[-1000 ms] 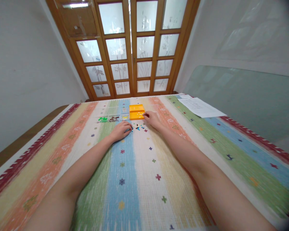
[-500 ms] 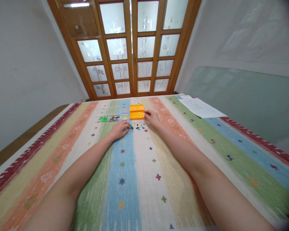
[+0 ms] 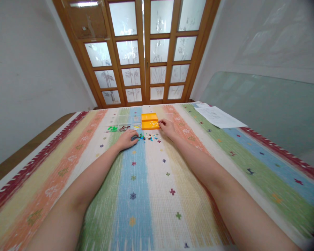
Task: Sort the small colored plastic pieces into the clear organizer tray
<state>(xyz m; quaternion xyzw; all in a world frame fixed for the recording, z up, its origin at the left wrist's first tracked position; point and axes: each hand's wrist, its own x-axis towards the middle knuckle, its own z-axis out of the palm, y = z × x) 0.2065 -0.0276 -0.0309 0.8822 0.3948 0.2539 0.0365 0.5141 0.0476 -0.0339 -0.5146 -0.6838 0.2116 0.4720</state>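
My left hand (image 3: 127, 139) rests on the cloth with fingers loosely bent and a gap between thumb and forefinger. Its fingertips are beside a scatter of tiny blue, dark and green pieces (image 3: 141, 138). My right hand (image 3: 167, 128) is at the right edge of an open yellow box (image 3: 149, 117), thumb and forefinger drawn together; anything between them is too small to make out. Small white pieces (image 3: 154, 123) lie in the box's near half. More tiny blue, brown and pale pieces (image 3: 151, 138) lie on the cloth in front of it.
Left of the yellow box stand clear compartments holding green pieces (image 3: 112, 129), brown pieces (image 3: 124, 128) and yellow pieces (image 3: 137, 127). A printed white sheet (image 3: 219, 117) lies at the far right on the striped tablecloth (image 3: 159, 209). Wooden glazed doors (image 3: 146, 52) stand beyond the table.
My left hand has shifted a little to the left, uncovering more of the tiny pieces. My right hand stays by the box's right edge, with only slight movement.
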